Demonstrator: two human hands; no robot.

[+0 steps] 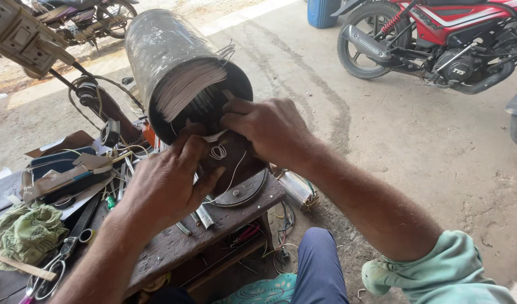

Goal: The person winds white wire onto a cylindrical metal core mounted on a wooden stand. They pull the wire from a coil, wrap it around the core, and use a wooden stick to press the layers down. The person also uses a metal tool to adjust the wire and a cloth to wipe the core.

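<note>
**Two hands at the open end of a metal cylinder full of wire**

A red motorcycle (438,39) stands on the concrete floor (416,152) at the upper right, well apart from the work. A second, darker motorcycle (83,17) shows at the top left, and a blue drum (323,12) stands at the top edge.

A low wooden bench (236,217) carries the work. On it a grey metal cylinder (162,50) lies tilted, its open end facing the camera, packed inside with bundles of thin wire (188,84).

The right hand (267,126) is at the lower rim of the opening, fingers curled and pressed against the wire bundles; whether it pinches a strand cannot be told. The left hand (168,180) is just below and beside it, fingers bent upward toward the same rim, thumb side touching a loose white wire (230,180) that ends in a small coil.

Left of the hands lie a green rag (27,233), a pair of scissors (50,276) and a clutter of small tools. A switchboard (21,36) hangs at the top left.
</note>
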